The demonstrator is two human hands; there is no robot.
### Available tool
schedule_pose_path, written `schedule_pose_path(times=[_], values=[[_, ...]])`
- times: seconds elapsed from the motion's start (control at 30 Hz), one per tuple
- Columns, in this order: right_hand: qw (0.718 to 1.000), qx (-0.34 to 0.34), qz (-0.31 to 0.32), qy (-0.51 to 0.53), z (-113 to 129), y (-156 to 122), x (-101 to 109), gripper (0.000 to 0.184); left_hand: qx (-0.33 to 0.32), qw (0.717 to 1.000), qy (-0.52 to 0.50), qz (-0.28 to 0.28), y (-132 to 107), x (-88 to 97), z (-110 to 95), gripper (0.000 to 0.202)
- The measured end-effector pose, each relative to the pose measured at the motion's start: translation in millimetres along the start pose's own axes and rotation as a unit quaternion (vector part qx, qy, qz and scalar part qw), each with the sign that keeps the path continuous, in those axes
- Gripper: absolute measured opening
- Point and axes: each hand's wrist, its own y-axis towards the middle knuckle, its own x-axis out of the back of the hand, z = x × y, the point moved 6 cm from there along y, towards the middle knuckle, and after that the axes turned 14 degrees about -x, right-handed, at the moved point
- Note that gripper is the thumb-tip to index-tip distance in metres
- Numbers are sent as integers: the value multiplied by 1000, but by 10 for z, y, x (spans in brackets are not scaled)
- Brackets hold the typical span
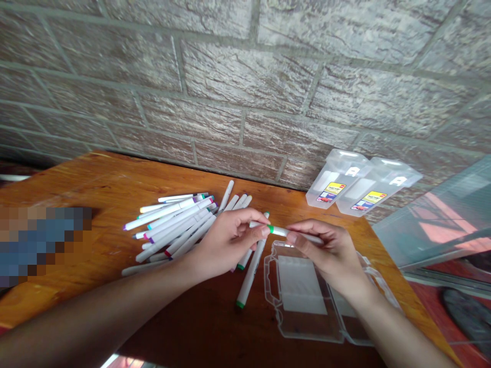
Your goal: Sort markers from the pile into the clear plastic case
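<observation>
Both hands hold one white marker with a green band [283,232] above the wooden table [95,179]. My left hand [230,240] pinches the marker's left end, by the green band. My right hand [326,248] grips its right part with thumb and fingers closed. Right under my right hand lies an open clear plastic case [303,296], flat on the table. A heap of white markers with coloured caps [176,225] lies to the left of my left hand. Another marker with a green tip [249,276] lies just below my hands.
Two closed clear plastic cases with yellow labels [356,186] lean against the brick wall at the back right. A glass pane [441,220] borders the table's right edge. A blurred patch [42,240] lies on the table's left side.
</observation>
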Motion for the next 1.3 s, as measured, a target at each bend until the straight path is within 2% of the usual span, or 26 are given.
schedule_pose_path(times=[0.2,0.43,0.6,0.93,1.3], values=[[1000,-15,-5,25,6,5,25,14,4,999,-32,-17,19,19,14,24],[994,-56,-2,90,-99,34,54,20,1,1000,-15,-26,40,81,30,26],[988,-61,9,144,-145,50,71,16,3,999,-11,-37,56,99,42,28],[974,-70,0,215,-94,39,76,16,9,998,12,-55,66,130,-14,24],[962,-84,19,259,-86,31,80,22,12,998,-7,-61,71,137,-3,24]])
